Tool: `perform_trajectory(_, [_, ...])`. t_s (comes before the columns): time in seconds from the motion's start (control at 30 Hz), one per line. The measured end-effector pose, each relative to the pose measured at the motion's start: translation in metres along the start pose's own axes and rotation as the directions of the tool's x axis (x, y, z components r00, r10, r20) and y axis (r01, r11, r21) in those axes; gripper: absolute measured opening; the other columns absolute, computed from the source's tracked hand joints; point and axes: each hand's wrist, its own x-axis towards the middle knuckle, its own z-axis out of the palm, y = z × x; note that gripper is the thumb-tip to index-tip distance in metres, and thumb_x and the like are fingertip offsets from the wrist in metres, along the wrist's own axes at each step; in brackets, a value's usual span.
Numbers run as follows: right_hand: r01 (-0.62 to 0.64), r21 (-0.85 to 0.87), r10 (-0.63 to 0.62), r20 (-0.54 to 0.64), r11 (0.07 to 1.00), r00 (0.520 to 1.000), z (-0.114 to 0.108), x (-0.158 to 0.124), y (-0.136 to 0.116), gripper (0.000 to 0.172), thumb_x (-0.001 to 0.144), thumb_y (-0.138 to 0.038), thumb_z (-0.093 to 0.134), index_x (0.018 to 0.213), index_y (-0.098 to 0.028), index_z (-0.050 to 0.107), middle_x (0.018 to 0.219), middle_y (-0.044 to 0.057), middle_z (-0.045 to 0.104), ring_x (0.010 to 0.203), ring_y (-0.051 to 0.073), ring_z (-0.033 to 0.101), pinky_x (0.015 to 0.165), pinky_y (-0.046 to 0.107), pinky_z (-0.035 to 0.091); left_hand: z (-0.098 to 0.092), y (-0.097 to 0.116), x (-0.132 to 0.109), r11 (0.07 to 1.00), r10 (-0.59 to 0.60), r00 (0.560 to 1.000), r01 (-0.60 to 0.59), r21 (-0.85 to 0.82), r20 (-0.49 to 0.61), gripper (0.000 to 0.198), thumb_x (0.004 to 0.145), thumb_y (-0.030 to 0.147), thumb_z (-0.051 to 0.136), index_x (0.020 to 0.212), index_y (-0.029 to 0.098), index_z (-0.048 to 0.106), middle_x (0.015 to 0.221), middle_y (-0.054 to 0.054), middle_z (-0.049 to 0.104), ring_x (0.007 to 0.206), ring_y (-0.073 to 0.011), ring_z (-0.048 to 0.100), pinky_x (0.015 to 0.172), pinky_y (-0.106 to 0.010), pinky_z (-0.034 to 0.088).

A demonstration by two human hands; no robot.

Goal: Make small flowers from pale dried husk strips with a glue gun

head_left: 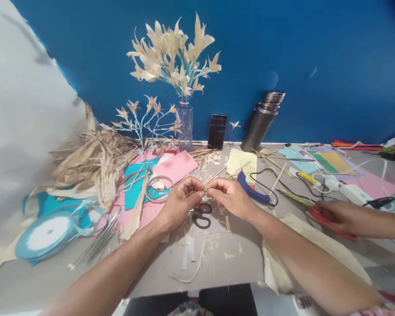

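Observation:
My left hand point(186, 197) and my right hand point(230, 196) meet over the middle of the table, fingertips pinched together. Both are closed on something small and pale, mostly hidden by the fingers; its kind cannot be made out. Just below the fingertips lies a pair of scissors point(202, 219) with black handles. Pale scraps of husk point(228, 224) are scattered around them. To the right of my right hand rests a blue glue gun point(252, 189) with a black cord. A roll of grey tape point(158, 188) lies left of my left hand.
Another person's hand point(339, 217) at right holds a red-handled tool. Dried husks point(100, 162), a blue ribbon spool point(49, 235) and wires point(100, 239) lie left. Behind stand husk flowers point(174, 52) in a clear bottle point(184, 125), a phone point(217, 131) and a leaning flask point(263, 123).

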Motion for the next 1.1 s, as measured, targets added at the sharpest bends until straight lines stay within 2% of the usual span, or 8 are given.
perform_trajectory(0.13, [0.021, -0.072, -0.023, -0.02, 0.997, 1.0, 0.001, 0.0, 0.001, 0.01, 0.084, -0.026, 0.063, 0.08, -0.017, 0.067, 0.063, -0.003, 0.061, 0.053, 0.01, 0.05, 0.051, 0.021, 0.039, -0.001, -0.002, 0.0, 0.998, 0.029, 0.998, -0.026, 0.063, -0.054, 0.012, 0.071, 0.02, 0.07, 0.077, 0.016, 0.061, 0.065, 0.003, 0.058, 0.056, -0.0086, 0.05, 0.052, -0.02, 0.038])
perform_trajectory(0.27, [0.132, -0.315, -0.159, -0.06, 0.94, 0.986, 0.004, -0.001, 0.002, 0.009, 0.083, -0.016, 0.064, 0.075, -0.018, 0.068, 0.068, -0.001, 0.066, 0.06, 0.012, 0.056, 0.059, 0.023, 0.04, -0.002, -0.008, 0.001, 0.995, 0.045, 0.992, -0.034, 0.092, -0.122, 0.012, 0.068, 0.018, 0.07, 0.072, 0.016, 0.059, 0.064, 0.003, 0.059, 0.055, -0.0083, 0.05, 0.052, -0.019, 0.038])
perform_trajectory(0.5, [0.158, -0.587, -0.261, -0.094, 0.794, 0.961, 0.012, -0.006, 0.005, 0.012, 0.085, -0.013, 0.066, 0.075, -0.02, 0.068, 0.076, 0.001, 0.071, 0.071, 0.016, 0.063, 0.066, 0.025, 0.039, 0.001, -0.014, 0.003, 0.977, -0.117, 0.981, 0.087, -0.193, -0.154, 0.031, 0.063, 0.023, 0.081, 0.075, 0.016, 0.053, 0.06, 0.003, 0.063, 0.057, -0.0118, 0.062, 0.059, -0.023, 0.049])
perform_trajectory(0.63, [0.15, -0.698, -0.319, -0.118, 0.701, 0.94, 0.013, -0.008, 0.007, 0.011, 0.088, -0.017, 0.063, 0.08, -0.021, 0.069, 0.079, 0.003, 0.072, 0.072, 0.017, 0.064, 0.063, 0.026, 0.037, 0.003, -0.013, 0.002, 0.939, -0.175, 0.975, 0.123, -0.322, -0.138, 0.04, 0.059, 0.023, 0.085, 0.082, 0.017, 0.053, 0.073, -0.004, 0.073, 0.069, -0.0173, 0.07, 0.067, -0.028, 0.054])
perform_trajectory(0.73, [0.146, -0.757, -0.344, -0.109, 0.636, 0.933, 0.014, -0.01, 0.008, 0.012, 0.09, -0.02, 0.062, 0.081, -0.021, 0.069, 0.08, 0.003, 0.072, 0.07, 0.017, 0.064, 0.06, 0.028, 0.034, 0.005, -0.011, -0.001, 0.975, -0.091, 0.982, 0.054, -0.216, -0.166, 0.035, 0.062, 0.021, 0.083, 0.083, 0.017, 0.056, 0.081, -0.005, 0.075, 0.076, -0.0183, 0.071, 0.069, -0.028, 0.053])
perform_trajectory(0.8, [0.138, -0.77, -0.336, -0.104, 0.623, 0.936, 0.016, -0.01, 0.008, 0.011, 0.089, -0.021, 0.064, 0.079, -0.021, 0.069, 0.079, 0.003, 0.072, 0.069, 0.017, 0.063, 0.059, 0.028, 0.033, 0.007, -0.009, -0.003, 0.998, -0.008, 0.979, -0.006, -0.069, -0.206, 0.026, 0.066, 0.021, 0.079, 0.081, 0.017, 0.058, 0.075, -0.003, 0.072, 0.072, -0.0163, 0.068, 0.066, -0.025, 0.051])
perform_trajectory(0.97, [0.082, -0.711, -0.242, -0.127, 0.699, 0.962, 0.015, -0.007, 0.009, 0.009, 0.085, -0.019, 0.069, 0.076, -0.021, 0.07, 0.078, 0.002, 0.074, 0.072, 0.018, 0.066, 0.063, 0.027, 0.036, 0.007, -0.01, -0.005, 0.962, 0.163, 0.969, -0.115, 0.248, -0.184, 0.008, 0.073, 0.019, 0.07, 0.072, 0.017, 0.062, 0.067, 0.001, 0.064, 0.064, -0.0129, 0.058, 0.059, -0.023, 0.044])
perform_trajectory(1.1, [0.067, -0.65, -0.193, -0.124, 0.757, 0.973, 0.012, -0.004, 0.009, 0.009, 0.083, -0.018, 0.07, 0.074, -0.022, 0.07, 0.079, 0.002, 0.076, 0.073, 0.018, 0.067, 0.066, 0.027, 0.039, 0.006, -0.013, -0.005, 0.959, 0.162, 0.979, -0.127, 0.254, -0.125, 0.003, 0.077, 0.019, 0.066, 0.078, 0.018, 0.063, 0.074, -0.001, 0.066, 0.068, -0.0137, 0.06, 0.063, -0.023, 0.047])
